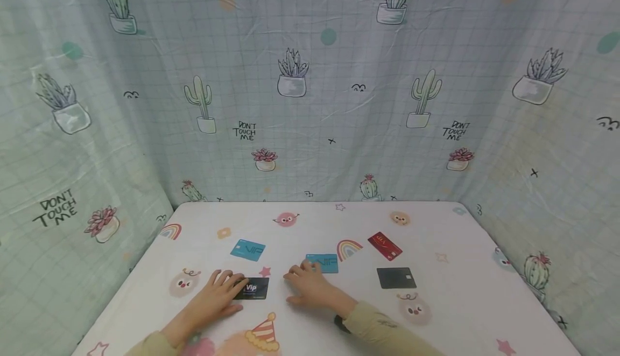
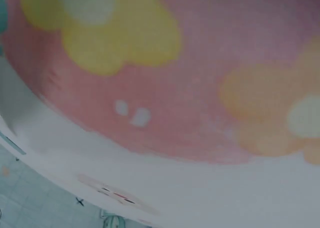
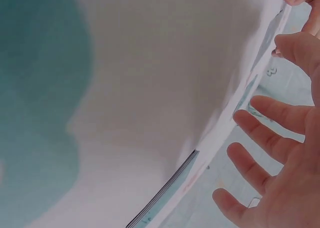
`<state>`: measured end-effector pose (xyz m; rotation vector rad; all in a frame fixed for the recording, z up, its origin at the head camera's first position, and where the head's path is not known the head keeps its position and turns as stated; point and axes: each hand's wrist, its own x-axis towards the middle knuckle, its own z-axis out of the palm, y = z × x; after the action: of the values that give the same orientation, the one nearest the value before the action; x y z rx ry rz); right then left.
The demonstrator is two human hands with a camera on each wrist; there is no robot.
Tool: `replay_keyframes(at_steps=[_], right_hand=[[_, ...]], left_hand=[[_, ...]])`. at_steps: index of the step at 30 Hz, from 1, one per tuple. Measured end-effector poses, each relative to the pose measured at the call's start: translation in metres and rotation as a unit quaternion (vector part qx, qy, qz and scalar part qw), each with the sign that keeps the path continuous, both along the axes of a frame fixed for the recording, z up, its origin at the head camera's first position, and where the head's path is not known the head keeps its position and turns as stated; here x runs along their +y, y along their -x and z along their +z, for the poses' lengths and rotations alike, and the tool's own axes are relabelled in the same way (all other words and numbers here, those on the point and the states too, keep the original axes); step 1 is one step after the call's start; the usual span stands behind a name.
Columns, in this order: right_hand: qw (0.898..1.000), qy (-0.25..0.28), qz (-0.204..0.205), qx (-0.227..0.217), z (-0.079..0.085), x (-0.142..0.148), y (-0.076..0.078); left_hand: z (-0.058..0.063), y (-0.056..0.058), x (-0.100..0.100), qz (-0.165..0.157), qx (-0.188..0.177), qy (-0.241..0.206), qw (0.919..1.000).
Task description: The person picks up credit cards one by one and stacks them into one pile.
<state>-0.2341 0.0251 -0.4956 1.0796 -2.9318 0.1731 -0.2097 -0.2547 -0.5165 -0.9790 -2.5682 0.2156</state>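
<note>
My left hand [image 1: 215, 299] rests its fingertips on the left end of a black card [image 1: 256, 288] marked Vip. Its thumb lies on the table just below the card. To the right, my right hand [image 1: 310, 288] has its fingers spread and loosely bent, overlapping the lower left of a blue VIP card [image 1: 328, 262]. In the right wrist view the fingers [image 3: 267, 138] are spread with nothing between them. A blue card edge with dark layered lines [image 3: 165, 190] lies near them. The left wrist view shows only printed cloth.
Another blue VIP card [image 1: 248, 250] lies behind my left hand. At the right are a red card [image 1: 385, 245] and a plain black card [image 1: 396, 278] with a chip. A patterned cloth [image 1: 319, 119] hangs behind the white printed table [image 1: 460, 313] and at both sides.
</note>
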Motion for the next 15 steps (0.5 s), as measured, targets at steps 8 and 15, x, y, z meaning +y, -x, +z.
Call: replay_keyframes(at_steps=[8,15], right_hand=[[1.0,-0.003,-0.009,0.002,0.002,-0.013,0.001],[1.0,-0.022,-0.017,0.0,-0.001,-0.022,0.003]], left_hand=[[-0.004,0.01,-0.013,0.004,0.001,-0.006,1.0],[-0.003,0.014,-0.016,-0.01,0.011,-0.003,0.9999]])
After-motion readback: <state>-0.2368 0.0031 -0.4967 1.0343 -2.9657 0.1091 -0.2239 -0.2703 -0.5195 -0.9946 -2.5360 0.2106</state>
